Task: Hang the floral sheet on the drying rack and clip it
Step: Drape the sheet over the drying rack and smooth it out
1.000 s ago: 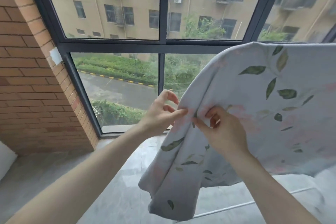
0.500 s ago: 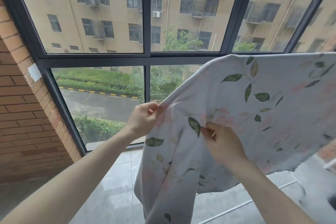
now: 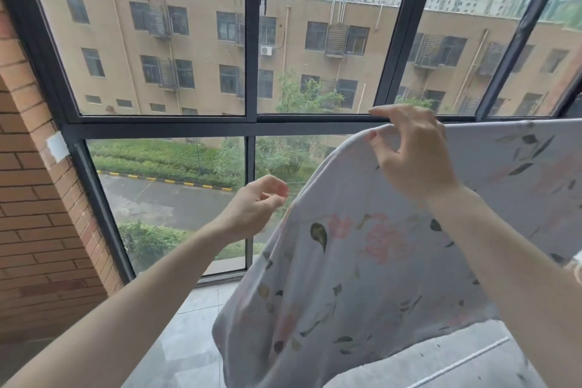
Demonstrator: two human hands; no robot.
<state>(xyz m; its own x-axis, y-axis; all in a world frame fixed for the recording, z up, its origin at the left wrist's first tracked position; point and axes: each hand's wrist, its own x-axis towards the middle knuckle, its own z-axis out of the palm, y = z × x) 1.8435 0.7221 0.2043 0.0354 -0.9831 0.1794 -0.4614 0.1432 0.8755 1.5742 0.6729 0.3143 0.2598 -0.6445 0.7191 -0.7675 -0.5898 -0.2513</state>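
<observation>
2 bare hands are in view: 1 left hand (image 3: 252, 208) and 1 right hand (image 3: 412, 154). There is 1 floral sheet (image 3: 362, 261), pale with green leaves and pink flowers. 1 large window (image 3: 252, 126) with dark frames shows 5 glass panes at least partly. 1 brick wall (image 3: 37, 214) stands at left. 1 white rod (image 3: 466, 359) crosses the lower right.
</observation>
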